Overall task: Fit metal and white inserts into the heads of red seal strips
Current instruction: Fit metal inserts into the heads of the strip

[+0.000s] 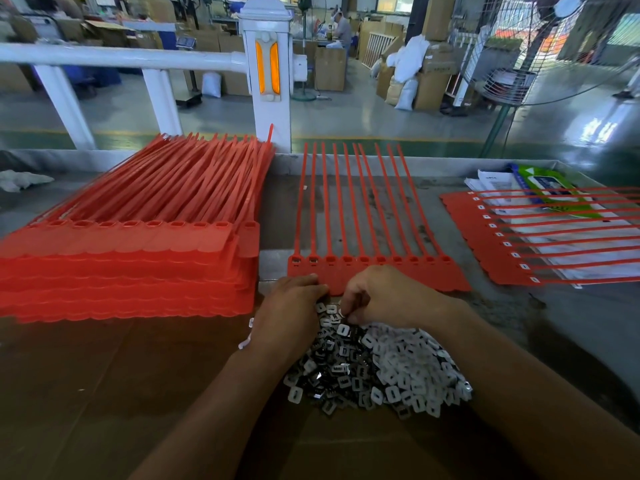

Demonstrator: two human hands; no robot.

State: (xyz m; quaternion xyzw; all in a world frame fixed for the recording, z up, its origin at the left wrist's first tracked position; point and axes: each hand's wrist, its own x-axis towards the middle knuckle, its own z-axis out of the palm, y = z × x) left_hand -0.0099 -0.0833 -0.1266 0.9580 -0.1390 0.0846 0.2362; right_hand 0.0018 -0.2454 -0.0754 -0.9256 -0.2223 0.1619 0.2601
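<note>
A joined row of red seal strips (377,268) lies flat in front of me, tails pointing away; the two leftmost heads hold metal inserts. Just below it spreads a heap of metal and white inserts (377,368). My left hand (291,306) rests palm down on the heap's far left edge, fingers curled over the pieces; whether it holds any is hidden. My right hand (377,296) is over the heap's far end, its fingertips pinching a small insert (343,311) next to the strip's near edge.
A tall stack of red strip sheets (131,261) fills the left of the table. Another red sheet (519,244) with white inserts lies at the right over papers and a green packet (543,185). A white railing post (266,74) stands behind the table. Brown cardboard (104,393) covers the near surface.
</note>
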